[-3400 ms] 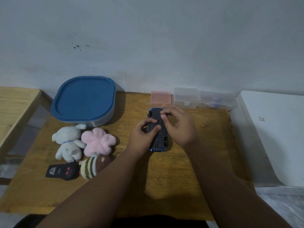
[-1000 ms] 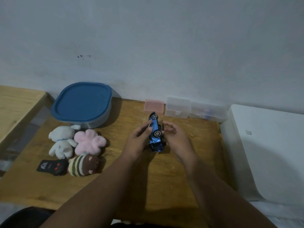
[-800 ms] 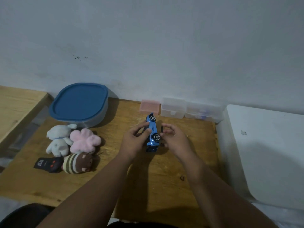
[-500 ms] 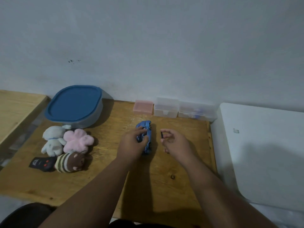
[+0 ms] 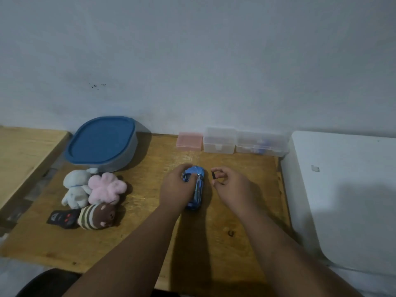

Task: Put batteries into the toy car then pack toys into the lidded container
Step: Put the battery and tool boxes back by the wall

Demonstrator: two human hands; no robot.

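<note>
Currently our left fingers (image 5: 183, 170) curl over the glossy blue toy car (image 5: 198, 189); the left hand (image 5: 176, 189) grips it roof-up on the wooden table (image 5: 246, 168). Our right hand (image 5: 232, 186), just beside the car, pinches a small black piece (image 5: 213, 175) between thumb and forefinger. At far left lie a fuzzy white plush (image 5: 75, 189), a pink plush (image 5: 106, 186) and a striped brown plush (image 5: 96, 215). A black remote (image 5: 63, 217) with red buttons touches the striped one; we cannot read its white emblem. Behind them stands the rounded lidded container (image 5: 102, 142), its blue lid on.
</note>
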